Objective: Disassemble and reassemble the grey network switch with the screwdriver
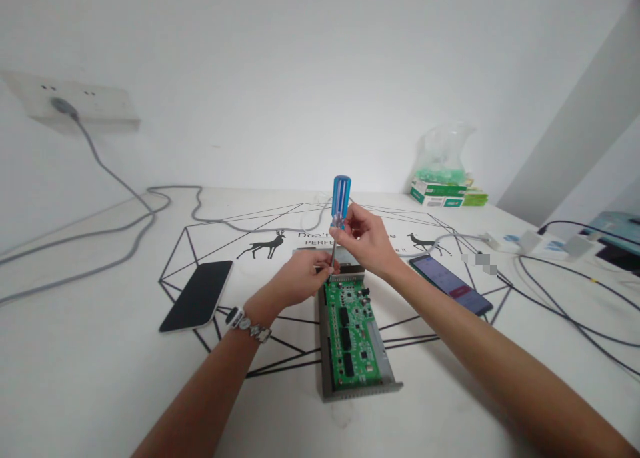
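Note:
A screwdriver (341, 195) with a clear blue handle stands upright over the far left corner of a green circuit board (356, 325). My right hand (367, 238) is closed around the lower part of its handle. At the bottom of the shaft, the fingers of my left hand (300, 275) are pinched together against the metal. The screwdriver's tip and anything small between those fingers are hidden. The board lies in an open grey metal case (326, 365), lengthwise to me on the table.
To the left lies a dark-screened tablet or phone (200, 295); a lit phone (450, 285) lies right of my right forearm. Grey cable (197, 208) runs along the back from a wall socket (95, 101). Green-white boxes (437, 191) and chargers (540, 245) stand at right.

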Demonstrator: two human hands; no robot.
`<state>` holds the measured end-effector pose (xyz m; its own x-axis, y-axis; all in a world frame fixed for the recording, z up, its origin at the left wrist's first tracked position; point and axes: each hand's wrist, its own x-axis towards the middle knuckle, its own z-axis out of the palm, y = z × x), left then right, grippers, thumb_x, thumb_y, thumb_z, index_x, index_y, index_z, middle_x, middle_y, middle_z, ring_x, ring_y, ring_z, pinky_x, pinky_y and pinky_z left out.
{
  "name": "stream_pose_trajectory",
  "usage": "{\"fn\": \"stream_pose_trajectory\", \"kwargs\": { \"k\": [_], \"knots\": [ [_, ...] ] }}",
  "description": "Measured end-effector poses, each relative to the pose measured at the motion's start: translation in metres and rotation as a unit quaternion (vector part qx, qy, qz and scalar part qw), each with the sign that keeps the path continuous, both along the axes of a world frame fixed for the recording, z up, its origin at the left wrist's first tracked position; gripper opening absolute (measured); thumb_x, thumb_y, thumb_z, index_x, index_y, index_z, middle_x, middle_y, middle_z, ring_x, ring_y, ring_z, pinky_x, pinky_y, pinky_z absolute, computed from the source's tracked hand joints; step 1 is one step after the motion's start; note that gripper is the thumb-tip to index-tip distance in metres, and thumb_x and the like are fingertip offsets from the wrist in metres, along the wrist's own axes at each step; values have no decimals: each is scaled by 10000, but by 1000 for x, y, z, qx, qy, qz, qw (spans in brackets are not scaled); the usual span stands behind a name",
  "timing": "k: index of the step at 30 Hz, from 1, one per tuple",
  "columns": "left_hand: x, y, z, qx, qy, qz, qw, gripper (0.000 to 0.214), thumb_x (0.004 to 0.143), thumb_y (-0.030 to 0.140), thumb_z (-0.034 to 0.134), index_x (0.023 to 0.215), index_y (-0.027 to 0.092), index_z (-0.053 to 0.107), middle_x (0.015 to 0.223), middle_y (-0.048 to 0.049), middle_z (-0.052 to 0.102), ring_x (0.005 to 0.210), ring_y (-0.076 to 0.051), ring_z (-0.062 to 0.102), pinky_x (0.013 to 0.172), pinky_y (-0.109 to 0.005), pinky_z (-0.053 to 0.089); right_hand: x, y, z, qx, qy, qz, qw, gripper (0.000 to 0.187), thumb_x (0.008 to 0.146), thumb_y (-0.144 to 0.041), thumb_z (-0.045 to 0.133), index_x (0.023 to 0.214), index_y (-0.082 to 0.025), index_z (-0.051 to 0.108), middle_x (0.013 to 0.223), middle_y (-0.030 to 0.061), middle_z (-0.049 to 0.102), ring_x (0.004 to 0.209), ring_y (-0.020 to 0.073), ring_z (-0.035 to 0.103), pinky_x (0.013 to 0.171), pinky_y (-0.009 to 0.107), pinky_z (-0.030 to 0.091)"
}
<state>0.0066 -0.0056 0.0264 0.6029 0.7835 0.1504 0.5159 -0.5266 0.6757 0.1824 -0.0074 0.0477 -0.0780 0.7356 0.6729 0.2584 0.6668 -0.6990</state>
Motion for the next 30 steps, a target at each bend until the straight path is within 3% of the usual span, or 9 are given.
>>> {"fn": "stream_pose_trajectory", "kwargs": {
  "k": [3,6,13,23,30],
  "knots": [
    [-2,1,-3,94,49,24,994,218,824,287,609,975,167,711,888,-69,699,747,-186,629,671,-281,488,2,1,-2,-14,7,1,1000,348,819,-452,696,747,-229,439,706,-33,502,601,113,434,536,251,370],
    [-2,1,-7,142,96,24,985,270,796,325,656,1024,187,700,1016,-94,692,894,-245,636,792,-351,487,6,1,-2,-43,15,19,999,352,809,-490,708,801,-229,472,782,-20,583,571,99,490,521,256,420],
    [-1,-3,-8,108,164,40,980,215,783,295,642,975,229,713,949,-75,721,888,-271,658,745,-350,472,6,-9,8,-98,65,100,988,366,817,-503,712,905,-228,487,797,4,687,557,126,653,474,258,483],
    [-15,2,0,90,179,59,978,164,725,284,666,868,219,714,857,-44,719,783,-222,640,656,-285,402,0,-13,12,-104,141,75,982,400,810,-530,709,884,-241,442,786,8,719,586,131,674,473,247,521],
    [-23,4,17,77,96,19,992,218,822,367,607,892,202,732,715,-4,681,630,-158,568,599,-251,364,-3,-13,4,-120,181,77,973,446,786,-565,719,883,-241,428,810,12,724,620,145,690,485,248,554]
  ]
}}
